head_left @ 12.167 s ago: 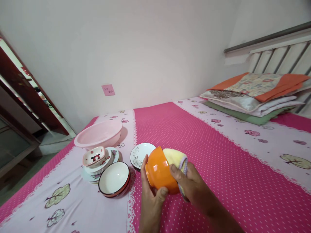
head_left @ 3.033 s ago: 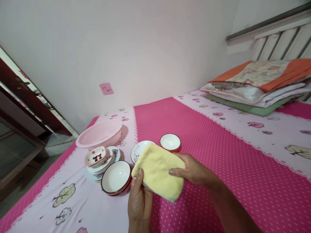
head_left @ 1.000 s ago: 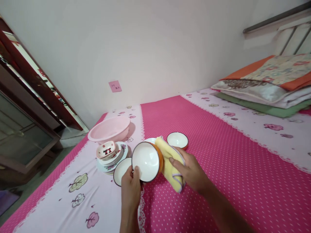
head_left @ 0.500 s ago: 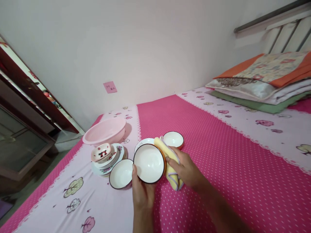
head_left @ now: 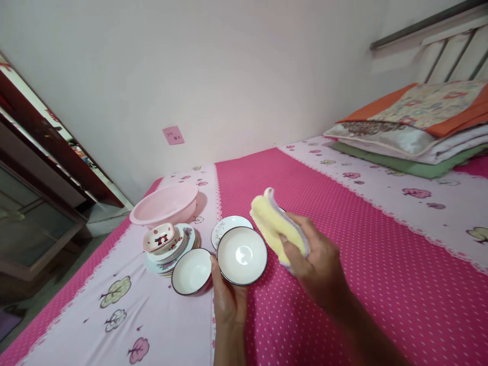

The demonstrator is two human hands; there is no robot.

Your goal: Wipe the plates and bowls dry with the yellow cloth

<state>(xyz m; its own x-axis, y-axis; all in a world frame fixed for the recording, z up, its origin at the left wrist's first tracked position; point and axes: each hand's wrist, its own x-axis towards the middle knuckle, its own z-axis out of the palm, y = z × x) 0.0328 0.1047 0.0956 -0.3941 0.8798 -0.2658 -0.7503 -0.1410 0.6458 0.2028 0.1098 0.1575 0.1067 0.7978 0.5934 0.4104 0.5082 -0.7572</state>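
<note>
- Left hand (head_left: 225, 300) closed on the near rim of a white bowl (head_left: 241, 254), thumb on the left edge, bowl held mouth-up and slightly tilted over the pink spotted bedspread (head_left: 328, 213).
- Right hand (head_left: 318, 264) raised just right of the bowl, fingers curled around a bunched yellow cloth (head_left: 273, 224); cloth clear of the bowl, apart from its rim.
- Just left of the left hand, touching the held bowl's edge or nearly so: a second white bowl (head_left: 191, 271) resting on the bedspread.
- Beyond the held bowl, partly covered by it: a small patterned plate (head_left: 229, 227) lying flat.
- Further left of the left hand: a stack of plates (head_left: 173, 249) topped with a small spotted red dish (head_left: 159, 236).
- Beyond that stack, well away from both hands: a pink basin (head_left: 164, 203), upright near the wall.
- Behind the cloth: a dark sliver of another dish rim, too hidden to make out.
- Far to the right of the right hand: folded bedding (head_left: 412, 132) piled against the bed rail.
</note>
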